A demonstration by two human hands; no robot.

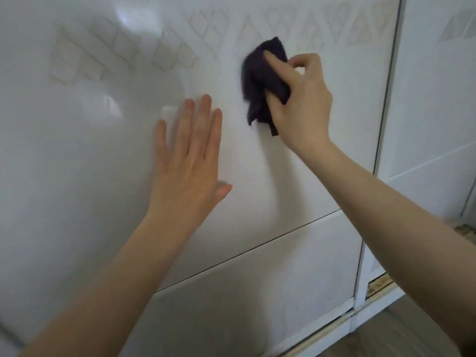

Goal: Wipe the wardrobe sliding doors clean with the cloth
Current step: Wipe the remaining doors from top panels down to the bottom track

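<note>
Both forearms (386, 217) are reaching in from the bottom edge, bare. Floor (401, 328) is showing at bottom right, wood-look, with the white track (332, 324) running along the foot of the door (77, 155).

Left hand (190, 161): released, fingers straight and together, palm facing the door's upper panel and lying flat on it as far as the blur lets me tell. It is holding nothing.

Right hand (301, 99): grasping the cloth (260, 81). The index finger is stretching across the top of it, the thumb is tucking in below, and the other fingers are curling back.

The cloth is dark purple and bunched, sitting against the same upper panel, up and to the right of the left hand and apart from it. A loose corner is hanging down past the right hand's heel.

A thin dark seam (257, 247) is splitting the upper panel from the lower one, slanting across below the left wrist. A pale lattice band (128, 52) is running across the top of the door, just above the cloth.

At far right, past a dark vertical edge, the second door (432, 112) is showing, white too.
</note>
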